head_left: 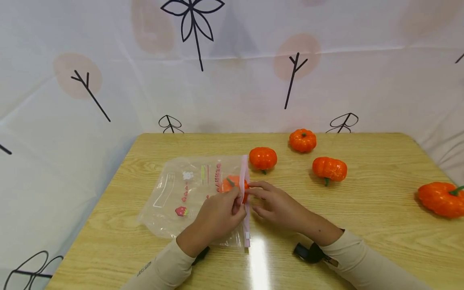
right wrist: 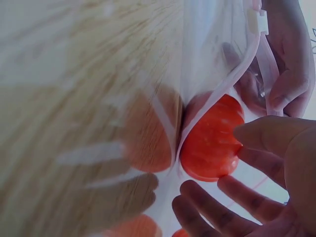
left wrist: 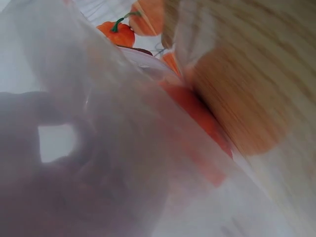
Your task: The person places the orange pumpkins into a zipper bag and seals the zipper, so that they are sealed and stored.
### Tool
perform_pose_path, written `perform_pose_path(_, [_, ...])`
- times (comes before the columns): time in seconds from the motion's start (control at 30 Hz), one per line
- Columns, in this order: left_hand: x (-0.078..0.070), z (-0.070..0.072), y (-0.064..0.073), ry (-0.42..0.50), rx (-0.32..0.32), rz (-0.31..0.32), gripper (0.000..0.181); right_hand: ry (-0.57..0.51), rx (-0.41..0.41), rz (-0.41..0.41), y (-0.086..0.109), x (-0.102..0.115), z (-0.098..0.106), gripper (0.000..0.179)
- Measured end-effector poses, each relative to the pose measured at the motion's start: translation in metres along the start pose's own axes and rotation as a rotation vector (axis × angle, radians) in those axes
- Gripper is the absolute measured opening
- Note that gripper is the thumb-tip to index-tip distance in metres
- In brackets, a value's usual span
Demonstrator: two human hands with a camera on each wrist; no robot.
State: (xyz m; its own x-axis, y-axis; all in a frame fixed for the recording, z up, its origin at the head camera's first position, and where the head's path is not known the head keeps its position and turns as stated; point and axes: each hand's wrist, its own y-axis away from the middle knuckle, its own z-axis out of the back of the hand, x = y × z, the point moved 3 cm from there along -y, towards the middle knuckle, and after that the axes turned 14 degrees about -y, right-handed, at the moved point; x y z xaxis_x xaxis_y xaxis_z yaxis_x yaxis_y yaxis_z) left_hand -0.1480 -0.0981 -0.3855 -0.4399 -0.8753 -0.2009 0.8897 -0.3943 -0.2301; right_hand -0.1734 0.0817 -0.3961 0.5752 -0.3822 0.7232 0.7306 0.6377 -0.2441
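Observation:
A clear plastic zip bag (head_left: 166, 197) with a pink zip strip (head_left: 244, 167) and printed strawberries lies flat, its mouth facing right. My left hand (head_left: 219, 211) pinches the upper lip of the mouth between thumb and fingers and lifts it. In the opening sits a small orange toy pumpkin (right wrist: 210, 140), mostly inside the bag; its green stem shows through the plastic in the head view. My right hand (head_left: 282, 207) is at the mouth with fingers spread, thumb and fingertips against the pumpkin's outer side. The white zip slider (right wrist: 261, 22) stands at the strip's near end.
Beyond the bag's mouth are three more toy pumpkins: one close to the strip (head_left: 263, 158), a pumpkin at the back edge (head_left: 302, 140) and a pumpkin to the right (head_left: 330, 169). A larger long-stemmed pumpkin (head_left: 442, 199) lies far right on the wooden table (head_left: 377, 193). A patterned cloth (head_left: 239, 92) hangs behind.

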Motion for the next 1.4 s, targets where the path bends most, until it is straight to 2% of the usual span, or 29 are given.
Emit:
perform_pose_path(0.4, [0.001,0.000,-0.001,-0.004,0.020,0.010,0.016,0.006,0.047,-0.017,0.001,-0.002,0.000,0.049])
perform_pose_path(0.6, [0.000,-0.002,-0.001,0.013,0.025,0.011,0.016,0.045,0.028,-0.046,0.002,-0.003,0.006,0.047])
perform_pose_path(0.67, [0.000,-0.003,-0.001,0.009,0.023,0.004,0.016,0.091,-0.002,-0.030,0.002,-0.003,0.011,0.046])
perform_pose_path(0.87, [0.000,-0.003,-0.001,-0.021,-0.002,-0.013,0.017,0.264,-0.104,0.129,-0.008,-0.002,0.028,0.042])
perform_pose_path(0.93, [0.001,-0.003,-0.001,-0.025,0.002,-0.014,0.016,0.298,-0.123,0.155,-0.013,-0.003,0.033,0.040])
perform_pose_path(1.1, [0.001,-0.002,0.000,-0.018,0.010,-0.020,0.015,0.398,-0.139,0.169,-0.022,-0.006,0.042,0.040])
perform_pose_path(1.4, [0.001,-0.005,0.000,-0.018,-0.011,-0.026,0.016,0.628,-0.074,0.141,-0.039,-0.010,0.050,0.052])
